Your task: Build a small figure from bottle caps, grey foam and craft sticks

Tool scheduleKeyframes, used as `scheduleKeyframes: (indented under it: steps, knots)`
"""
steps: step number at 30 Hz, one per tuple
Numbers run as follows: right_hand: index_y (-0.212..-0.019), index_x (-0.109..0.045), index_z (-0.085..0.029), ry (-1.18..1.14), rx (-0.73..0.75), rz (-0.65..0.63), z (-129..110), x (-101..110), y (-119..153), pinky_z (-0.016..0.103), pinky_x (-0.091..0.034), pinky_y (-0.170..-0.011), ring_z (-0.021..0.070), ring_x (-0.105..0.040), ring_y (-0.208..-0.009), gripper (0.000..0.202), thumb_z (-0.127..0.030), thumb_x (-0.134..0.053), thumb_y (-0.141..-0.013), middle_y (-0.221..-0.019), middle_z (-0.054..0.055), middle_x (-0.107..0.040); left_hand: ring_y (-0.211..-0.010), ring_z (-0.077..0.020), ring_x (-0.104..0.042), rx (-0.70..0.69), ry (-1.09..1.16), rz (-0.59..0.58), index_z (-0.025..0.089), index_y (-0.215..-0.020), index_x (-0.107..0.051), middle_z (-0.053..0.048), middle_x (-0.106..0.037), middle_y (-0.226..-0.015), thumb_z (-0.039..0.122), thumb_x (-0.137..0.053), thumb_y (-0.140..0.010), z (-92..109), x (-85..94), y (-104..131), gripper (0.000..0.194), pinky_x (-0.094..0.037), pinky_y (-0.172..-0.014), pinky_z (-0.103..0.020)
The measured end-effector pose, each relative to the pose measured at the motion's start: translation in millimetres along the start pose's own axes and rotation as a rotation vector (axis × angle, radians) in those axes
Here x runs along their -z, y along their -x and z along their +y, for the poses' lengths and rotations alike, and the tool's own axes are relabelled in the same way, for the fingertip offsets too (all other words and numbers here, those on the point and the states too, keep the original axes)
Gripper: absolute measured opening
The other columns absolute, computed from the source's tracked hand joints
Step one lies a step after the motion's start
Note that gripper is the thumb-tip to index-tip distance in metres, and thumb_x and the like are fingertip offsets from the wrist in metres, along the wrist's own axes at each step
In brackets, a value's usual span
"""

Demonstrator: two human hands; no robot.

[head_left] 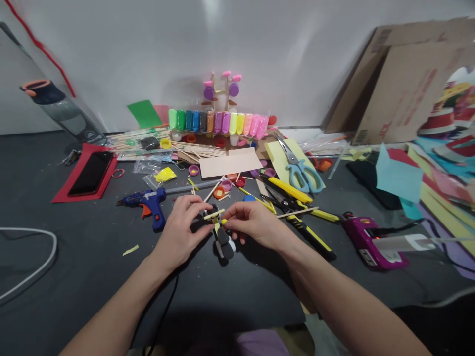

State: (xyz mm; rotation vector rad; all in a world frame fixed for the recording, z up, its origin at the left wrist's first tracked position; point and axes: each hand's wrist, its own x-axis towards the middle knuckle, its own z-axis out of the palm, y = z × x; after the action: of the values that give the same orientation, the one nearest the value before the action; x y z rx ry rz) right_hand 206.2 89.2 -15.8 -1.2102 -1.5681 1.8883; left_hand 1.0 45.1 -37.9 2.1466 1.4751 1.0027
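Blk model (pixel 223 241), long axis twd wearer (slightly R), L fingers (pixel 200 206) curled round far end, R fingers (pixel 235 224) pinching yellow bit (pixel 223 222)

A: Hands & work, qty?
B: 2 bare hands, left hand (pixel 182 228) + right hand (pixel 256 222); 1 small black-and-yellow figure (pixel 223 241).
A: Tools?
B: 1 blue plastic glue gun (pixel 154 201), left; 1 pr. light-blue-handled metal scissors (pixel 304 179), right.
A: Elec.?
B: 1 black rectangular phone (pixel 91 173), left; 1 magenta plastic power strip (pixel 359 236), right.
A: Bkgd?
B: 1 clear dark-capped bottle (pixel 76 119), far left; 2 brown cardboard sheets (pixel 397 94), far right; approx. 12+ multicoloured plastic-wrapped packs (pixel 210 121), far, exact no. unclear.
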Motion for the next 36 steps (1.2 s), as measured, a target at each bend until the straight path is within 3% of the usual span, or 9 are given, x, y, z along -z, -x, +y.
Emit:
scheduleKeyframes:
  steps: [7,12,16,22,27,36]
  knots:
    - [-0.082,-0.053,-0.020,-0.041,0.038,0.005,5.4,-4.7,-6.7,0.020,-0.046,-0.042,0.0108,-0.056,-0.045,0.024,-0.031,-0.070,-0.069,-0.054,-0.006,-0.061,-0.105,-0.0253,-0.054,-0.073,-0.059,0.050,0.021,-0.108,-0.061,-0.008,-0.056,-0.108,0.021,-0.070,-0.086,-1.3,-6.9,0.5,0.023,-0.045,-0.092,-0.040]
    - [-0.093,-0.047,-0.022,-0.058,0.074,0.010,7.4,-6.3,-10.9,0.020,-0.043,-0.040,0.0120,-0.056,-0.046,0.035,-0.032,-0.070,-0.069,-0.059,-0.007,-0.063,-0.104,-0.0267,-0.054,-0.095,-0.102,0.073,0.019,-0.106,-0.062,-0.009,-0.057,-0.106,0.021,-0.069,-0.087,-0.3,-8.0,-0.6,0.020,-0.045,-0.090,-0.042]
    - [-0.096,-0.048,-0.021,-0.038,0.122,0.031,8.2,-6.9,-12.3,0.018,-0.037,-0.043,0.0102,-0.054,-0.046,0.035,-0.028,-0.070,-0.071,-0.058,-0.008,-0.062,-0.103,-0.0269,-0.055,-0.108,-0.136,0.085,0.018,-0.104,-0.063,-0.009,-0.057,-0.105,0.022,-0.068,-0.088,-0.1,-8.3,-0.9,0.017,-0.044,-0.089,-0.043]
    - [-0.099,-0.051,-0.021,0.016,0.194,0.057,13.3,-8.2,-14.5,0.022,-0.041,-0.052,0.0110,-0.052,-0.052,0.033,-0.026,-0.069,-0.072,-0.059,-0.008,-0.060,-0.101,-0.0262,-0.054,-0.124,-0.168,0.081,0.018,-0.103,-0.063,-0.008,-0.058,-0.103,0.021,-0.068,-0.088,1.9,-7.0,-1.0,0.016,-0.042,-0.086,-0.043]
    - [-0.099,-0.054,-0.021,0.086,0.255,0.098,17.0,-9.2,-15.5,0.021,-0.035,-0.053,0.0107,-0.049,-0.056,0.029,-0.022,-0.070,-0.075,-0.060,-0.009,-0.056,-0.099,-0.0256,-0.054,-0.133,-0.177,0.076,0.019,-0.102,-0.064,-0.007,-0.059,-0.101,0.023,-0.068,-0.088,3.3,-5.6,-1.5,0.015,-0.041,-0.085,-0.042]
    - [-0.100,-0.055,-0.022,0.159,0.314,0.140,15.4,-11.3,-12.6,0.022,-0.036,-0.054,0.0111,-0.051,-0.057,0.024,-0.025,-0.070,-0.081,-0.063,-0.009,-0.055,-0.099,-0.0258,-0.054,-0.127,-0.181,0.085,0.017,-0.099,-0.066,-0.007,-0.060,-0.099,0.023,-0.070,-0.087,4.1,-5.3,-1.8,0.014,-0.039,-0.083,-0.041]
